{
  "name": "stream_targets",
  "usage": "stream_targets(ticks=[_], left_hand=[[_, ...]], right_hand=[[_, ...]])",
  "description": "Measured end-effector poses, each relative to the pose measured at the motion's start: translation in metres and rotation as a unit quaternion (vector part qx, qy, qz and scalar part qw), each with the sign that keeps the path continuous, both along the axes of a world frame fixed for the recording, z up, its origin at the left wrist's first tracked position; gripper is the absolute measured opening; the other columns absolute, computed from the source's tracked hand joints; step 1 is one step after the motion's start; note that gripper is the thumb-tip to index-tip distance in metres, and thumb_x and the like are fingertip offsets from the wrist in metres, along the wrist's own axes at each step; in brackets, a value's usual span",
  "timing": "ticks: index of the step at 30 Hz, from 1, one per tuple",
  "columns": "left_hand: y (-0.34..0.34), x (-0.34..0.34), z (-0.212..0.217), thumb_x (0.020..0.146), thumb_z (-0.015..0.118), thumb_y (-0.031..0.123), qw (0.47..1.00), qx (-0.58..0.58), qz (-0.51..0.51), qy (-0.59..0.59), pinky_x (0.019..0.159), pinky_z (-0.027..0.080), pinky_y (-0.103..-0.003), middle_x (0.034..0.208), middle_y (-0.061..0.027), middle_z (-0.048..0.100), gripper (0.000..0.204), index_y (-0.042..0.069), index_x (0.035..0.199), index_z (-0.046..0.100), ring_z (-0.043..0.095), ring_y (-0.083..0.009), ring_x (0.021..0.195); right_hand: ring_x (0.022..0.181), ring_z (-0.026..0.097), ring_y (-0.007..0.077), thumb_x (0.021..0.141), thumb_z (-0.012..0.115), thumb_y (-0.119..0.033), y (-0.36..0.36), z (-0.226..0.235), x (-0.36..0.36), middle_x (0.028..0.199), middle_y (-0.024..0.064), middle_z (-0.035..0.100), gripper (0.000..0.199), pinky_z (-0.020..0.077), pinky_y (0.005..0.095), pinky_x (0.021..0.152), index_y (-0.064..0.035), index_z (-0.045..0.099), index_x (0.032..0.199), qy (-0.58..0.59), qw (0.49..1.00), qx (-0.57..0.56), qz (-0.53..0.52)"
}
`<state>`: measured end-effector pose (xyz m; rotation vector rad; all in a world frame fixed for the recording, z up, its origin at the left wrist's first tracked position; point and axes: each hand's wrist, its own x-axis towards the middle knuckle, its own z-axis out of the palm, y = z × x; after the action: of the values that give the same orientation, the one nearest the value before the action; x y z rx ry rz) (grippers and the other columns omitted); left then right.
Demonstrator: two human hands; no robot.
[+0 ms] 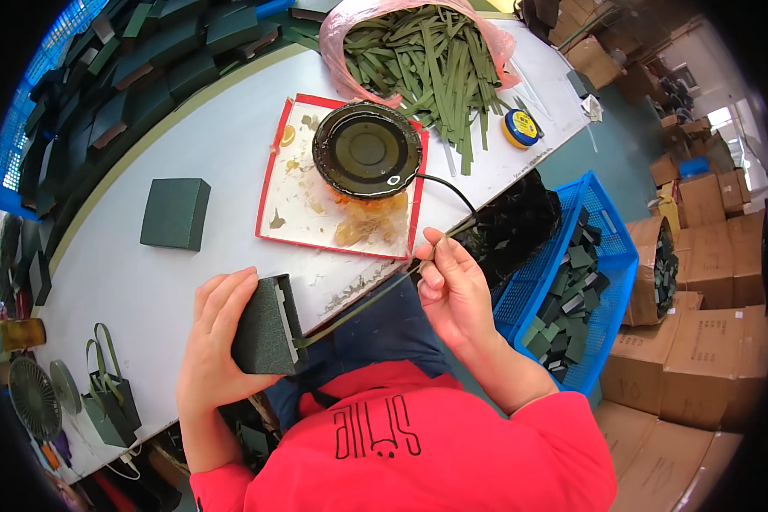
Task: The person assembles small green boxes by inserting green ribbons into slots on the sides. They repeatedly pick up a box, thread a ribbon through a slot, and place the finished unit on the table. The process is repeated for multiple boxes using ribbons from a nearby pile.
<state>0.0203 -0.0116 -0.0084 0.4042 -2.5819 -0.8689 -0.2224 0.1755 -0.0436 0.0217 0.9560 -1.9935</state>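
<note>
My left hand (213,333) grips a small dark green box (261,337) over the table's near edge, fingers along its far side. From the box's right side a narrow green ribbon (363,305) runs taut up to the right. My right hand (456,294) pinches that ribbon between thumb and fingers, and its free end sticks out past them. Just beyond my hands, a black round pot (367,147) of dark glossy liquid stands in a shallow white tray with a red rim (261,196). Amber, glue-like residue stains the tray. Another dark green box (175,213) sits on the table to the left.
A pink plastic bag (337,51) of green ribbon strips lies at the back, near a round blue-and-yellow tin (520,128). Dark boxes (145,64) are piled far left. A small handled bag (111,405) and fan (34,397) stand left. A blue crate (610,299) holds small dark pieces.
</note>
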Motion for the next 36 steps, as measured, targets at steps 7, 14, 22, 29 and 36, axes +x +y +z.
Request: stream_targets(ticks=[7, 14, 22, 29, 36], left_hand=[[0.001, -0.004, 0.004, 0.053, 0.088, 0.018, 1.0, -0.007, 0.005, -0.009, 0.101, 0.045, -0.048, 0.136, -0.0172, 0.055, 0.093, 0.001, 0.136, 0.051, 0.051, -0.0397, 0.122], [0.004, -0.014, 0.004, 0.053, 0.088, 0.017, 1.0, 0.004, -0.011, -0.012, 0.103, 0.044, -0.048, 0.136, -0.0162, 0.055, 0.092, 0.002, 0.137, 0.052, 0.051, -0.0391, 0.123], [0.004, -0.015, 0.003, 0.052, 0.088, 0.016, 1.0, 0.007, -0.015, -0.014, 0.104, 0.043, -0.048, 0.136, -0.0162, 0.055, 0.094, 0.003, 0.137, 0.051, 0.05, -0.0388, 0.124], [0.005, -0.017, 0.003, 0.053, 0.089, 0.016, 1.0, 0.01, -0.023, -0.009, 0.104, 0.042, -0.048, 0.137, -0.016, 0.054, 0.094, 0.003, 0.137, 0.051, 0.05, -0.0387, 0.124], [0.005, -0.017, 0.004, 0.053, 0.089, 0.015, 1.0, 0.011, -0.017, -0.013, 0.105, 0.042, -0.048, 0.137, -0.0161, 0.054, 0.094, 0.003, 0.137, 0.051, 0.05, -0.0386, 0.125]], right_hand=[[0.055, 0.053, 0.0072, 0.103, 0.058, -0.022, -0.012, 0.004, -0.012, 0.082, 0.0047, 0.064, 0.016, 0.0413, 0.0203, 0.046, -0.0071, 0.062, 0.108, 0.039, 0.999, -0.033, 0.006], [0.044, 0.043, 0.0046, 0.101, 0.061, -0.017, -0.03, 0.008, -0.033, 0.074, 0.0052, 0.064, 0.018, 0.0335, 0.0187, 0.04, -0.0007, 0.065, 0.107, 0.251, 0.963, 0.066, 0.069], [0.046, 0.039, 0.0028, 0.1, 0.062, -0.019, -0.04, 0.023, -0.046, 0.077, 0.0021, 0.06, 0.02, 0.0315, 0.0188, 0.041, 0.0006, 0.059, 0.107, 0.229, 0.963, 0.082, 0.118], [0.048, 0.033, 0.0015, 0.1, 0.062, -0.02, -0.043, 0.01, -0.046, 0.069, -0.0033, 0.048, 0.017, 0.0247, 0.019, 0.042, -0.0025, 0.06, 0.101, 0.199, 0.969, 0.069, 0.126], [0.05, 0.032, 0.0005, 0.098, 0.066, -0.022, -0.051, 0.005, -0.046, 0.068, -0.0054, 0.047, 0.019, 0.0225, 0.0189, 0.041, -0.0038, 0.061, 0.095, 0.218, 0.965, 0.105, 0.105]])
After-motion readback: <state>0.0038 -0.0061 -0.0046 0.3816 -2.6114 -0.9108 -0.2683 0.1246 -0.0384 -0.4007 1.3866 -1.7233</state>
